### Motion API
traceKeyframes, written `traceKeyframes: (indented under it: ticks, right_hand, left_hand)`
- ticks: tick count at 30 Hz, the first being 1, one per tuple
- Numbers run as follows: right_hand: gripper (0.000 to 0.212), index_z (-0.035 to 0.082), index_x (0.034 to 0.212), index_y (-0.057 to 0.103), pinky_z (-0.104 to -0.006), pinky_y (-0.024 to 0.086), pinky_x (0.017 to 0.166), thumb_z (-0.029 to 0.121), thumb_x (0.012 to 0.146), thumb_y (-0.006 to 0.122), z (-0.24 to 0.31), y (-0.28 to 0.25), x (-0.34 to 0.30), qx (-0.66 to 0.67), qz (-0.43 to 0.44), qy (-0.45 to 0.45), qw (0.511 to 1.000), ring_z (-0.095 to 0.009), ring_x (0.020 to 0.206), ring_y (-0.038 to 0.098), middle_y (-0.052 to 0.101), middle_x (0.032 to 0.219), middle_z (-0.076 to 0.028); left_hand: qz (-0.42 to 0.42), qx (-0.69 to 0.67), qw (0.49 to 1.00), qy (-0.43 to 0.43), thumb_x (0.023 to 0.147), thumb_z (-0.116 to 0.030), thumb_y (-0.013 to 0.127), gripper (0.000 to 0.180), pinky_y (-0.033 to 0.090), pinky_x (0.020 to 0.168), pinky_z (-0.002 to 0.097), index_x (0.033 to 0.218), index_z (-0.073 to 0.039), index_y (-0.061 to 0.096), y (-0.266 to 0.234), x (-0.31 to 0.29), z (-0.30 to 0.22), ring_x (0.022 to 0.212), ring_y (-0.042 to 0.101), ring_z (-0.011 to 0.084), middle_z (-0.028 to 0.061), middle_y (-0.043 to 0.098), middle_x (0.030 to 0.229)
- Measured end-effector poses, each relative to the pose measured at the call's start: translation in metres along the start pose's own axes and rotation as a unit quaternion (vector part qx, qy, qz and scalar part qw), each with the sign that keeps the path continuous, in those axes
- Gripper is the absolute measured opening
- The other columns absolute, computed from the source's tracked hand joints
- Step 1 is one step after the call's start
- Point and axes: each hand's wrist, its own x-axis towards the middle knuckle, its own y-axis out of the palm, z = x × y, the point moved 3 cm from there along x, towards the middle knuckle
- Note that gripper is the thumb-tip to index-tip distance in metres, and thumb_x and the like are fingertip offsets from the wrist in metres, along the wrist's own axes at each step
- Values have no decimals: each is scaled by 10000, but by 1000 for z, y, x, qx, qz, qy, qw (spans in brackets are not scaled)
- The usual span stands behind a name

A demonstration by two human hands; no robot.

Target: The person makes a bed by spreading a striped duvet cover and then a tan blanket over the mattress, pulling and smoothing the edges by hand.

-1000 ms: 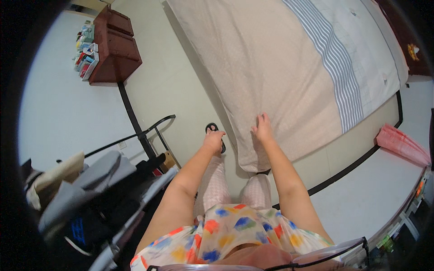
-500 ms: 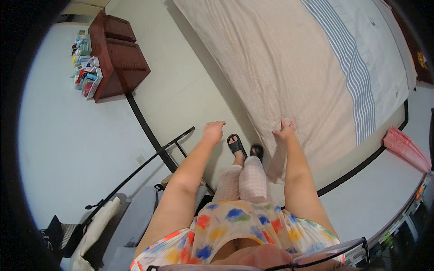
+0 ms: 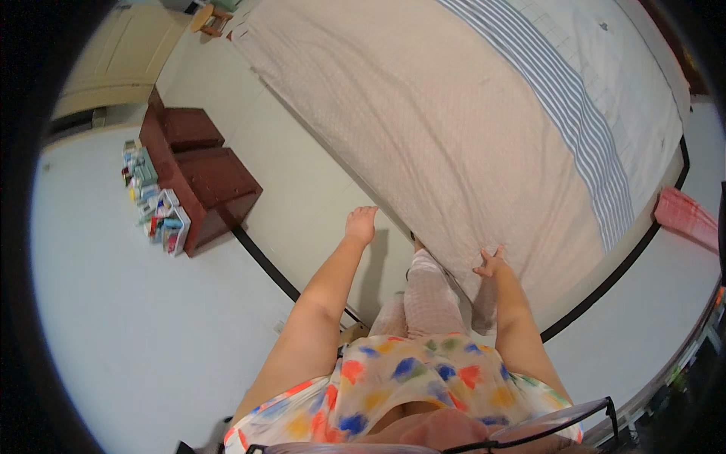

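Your right hand (image 3: 491, 262) has its fingers spread on the beige bed cover (image 3: 423, 144), near the corner closest to you. Maybe they are wide apart so they can press on more cloth. (I can't tell if a little fold is pinched under them.) Your left hand (image 3: 362, 223) is over the floor (image 3: 265, 144), just beside the cover's long edge. It looks like it holds nothing, perhaps held out to help you balance. Its fingers bend away, so I can't tell how tightly they curl.

The cover lies over the bed and droops down the side, maybe because it is bigger than the top. A striped band (image 3: 560, 113) runs across it. Small bottles sit in a white basket (image 3: 178, 227) on the brown cupboard (image 3: 215, 178), likely to keep them together.

Your feet are mostly hidden, and so is the space under the bed. The bed's far end is cut off. Your glasses (image 3: 609, 416) block some of the bottom, and the things at the lower right are too dark and blurry to name.
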Motion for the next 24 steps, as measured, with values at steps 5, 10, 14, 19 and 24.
traceKeyframes:
  ticks: [5, 10, 14, 19, 24]
  right_hand:
    - [743, 33, 1269, 406, -399, 299, 999, 461, 696, 607, 35, -33, 7, 33, 73, 13, 997, -371, 1232, 313, 497, 1205, -197]
    - [395, 42, 1037, 610, -349, 419, 877, 293, 733, 581, 104, -79, 27, 56, 29, 121, 991, -319, 1043, 526, 568, 1096, -185]
    - [168, 11, 792, 589, -409, 443, 731, 159, 742, 525, 194, -114, 35, 165, -272, -44, 947, -340, 818, 559, 604, 866, -176]
    - [95, 38, 804, 556, -380, 436, 714, 111, 767, 507, 313, -136, 41, 283, -280, -69, 915, -325, 834, 531, 565, 854, -157]
    - [230, 80, 946, 517, -399, 432, 750, 158, 747, 602, 402, -123, 61, 244, -339, -47, 907, -277, 946, 493, 498, 968, -99]
  left_hand:
    - [1, 57, 998, -23, 795, -68, 441, 383, 353, 918, 379, 1169, -135, 485, -68, 66, 45, 1091, 447, 230, 52, 515, 1140]
    - [-58, 40, 997, 27, 793, -52, 444, 369, 350, 922, 371, 1150, -133, 491, -123, 106, 74, 1103, 430, 241, 54, 487, 1164]
    - [-80, 60, 991, 87, 705, -4, 527, 409, 391, 890, 368, 1099, -113, 525, -143, 143, 110, 1047, 463, 279, 92, 505, 1120]
    - [2, 104, 987, 125, 750, -40, 503, 305, 391, 867, 354, 1040, -134, 523, -159, 191, 148, 1014, 456, 264, 79, 491, 1051]
    - [41, 107, 943, 312, 720, -74, 538, 289, 426, 791, 363, 1002, -140, 538, -184, 210, 165, 943, 499, 296, 108, 519, 975]
